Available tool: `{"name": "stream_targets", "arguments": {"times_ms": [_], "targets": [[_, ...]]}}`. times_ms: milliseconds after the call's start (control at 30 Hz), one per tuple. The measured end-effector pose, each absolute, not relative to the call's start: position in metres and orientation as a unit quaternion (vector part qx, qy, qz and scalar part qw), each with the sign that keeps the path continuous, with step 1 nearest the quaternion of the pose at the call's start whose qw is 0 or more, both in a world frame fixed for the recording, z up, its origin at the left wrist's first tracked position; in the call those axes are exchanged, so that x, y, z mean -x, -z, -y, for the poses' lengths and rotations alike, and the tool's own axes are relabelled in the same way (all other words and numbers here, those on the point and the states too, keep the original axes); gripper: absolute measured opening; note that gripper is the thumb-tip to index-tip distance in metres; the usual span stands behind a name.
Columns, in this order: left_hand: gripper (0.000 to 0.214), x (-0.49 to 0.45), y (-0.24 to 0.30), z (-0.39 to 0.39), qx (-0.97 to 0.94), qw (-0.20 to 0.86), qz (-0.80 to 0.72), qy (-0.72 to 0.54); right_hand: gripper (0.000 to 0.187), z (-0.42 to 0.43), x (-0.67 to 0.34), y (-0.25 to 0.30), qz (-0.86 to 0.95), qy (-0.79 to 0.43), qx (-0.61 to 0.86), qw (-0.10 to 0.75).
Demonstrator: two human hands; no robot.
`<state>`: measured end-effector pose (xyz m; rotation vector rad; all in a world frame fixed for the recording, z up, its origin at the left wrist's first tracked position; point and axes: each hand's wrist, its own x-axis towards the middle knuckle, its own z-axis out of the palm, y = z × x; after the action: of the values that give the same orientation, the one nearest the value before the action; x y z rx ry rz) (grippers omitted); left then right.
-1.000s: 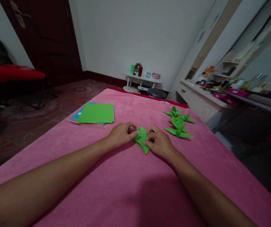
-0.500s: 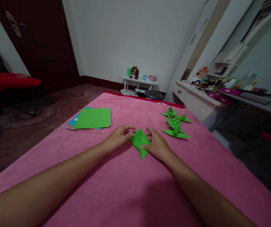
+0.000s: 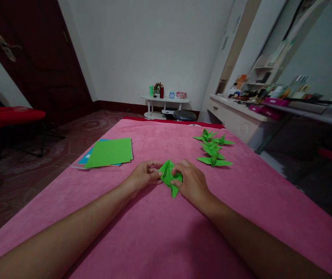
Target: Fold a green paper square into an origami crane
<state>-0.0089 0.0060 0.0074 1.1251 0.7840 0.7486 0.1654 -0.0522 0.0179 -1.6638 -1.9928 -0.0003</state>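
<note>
A partly folded piece of green origami paper [image 3: 167, 174] is between my hands, low over the pink cloth [image 3: 154, 224], one pointed flap aimed toward me. My left hand [image 3: 146, 174] pinches its left edge between thumb and fingers. From the right, my right hand [image 3: 190, 181] has its thumb and curled index finger on the paper's right side. Several finished green paper cranes [image 3: 214, 159] with spread wings sit together to the right. On the left lies a stack of square paper sheets [image 3: 110, 152], green on top with blue showing beneath.
A white dressing table [image 3: 238, 116] crowded with small bottles stands along the right. Beyond the far edge is a low white side table [image 3: 166, 99] with a cup and flowers. A red chair [image 3: 12, 118] stands by the dark door [image 3: 38, 66].
My right index finger has come over onto the paper, which looks more creased. My left fingers have closed onto its left edge. The whole view has shifted slightly.
</note>
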Motion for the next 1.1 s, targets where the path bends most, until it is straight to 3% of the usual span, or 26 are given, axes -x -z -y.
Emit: {"name": "stream_targets", "arguments": {"times_ms": [233, 533, 733, 1100], "targets": [[0.025, 0.011, -0.016, -0.008, -0.497, 0.77, -0.314, -0.247, 0.012, 0.055, -0.169, -0.009, 0.741, -0.066, 0.604, 0.286], [0.017, 0.003, -0.02, -0.002, -0.488, 0.705, -0.44, -0.266, 0.024, 0.063, -0.17, -0.006, 0.753, -0.067, 0.59, 0.284], [0.007, 0.004, -0.021, 0.007, -0.41, 0.764, -0.408, -0.286, 0.025, 0.067, -0.169, -0.006, 0.744, -0.078, 0.597, 0.288], [0.012, -0.008, -0.021, 0.012, -0.402, 0.753, -0.42, -0.309, 0.026, 0.068, -0.168, -0.005, 0.723, -0.082, 0.612, 0.309]]}}
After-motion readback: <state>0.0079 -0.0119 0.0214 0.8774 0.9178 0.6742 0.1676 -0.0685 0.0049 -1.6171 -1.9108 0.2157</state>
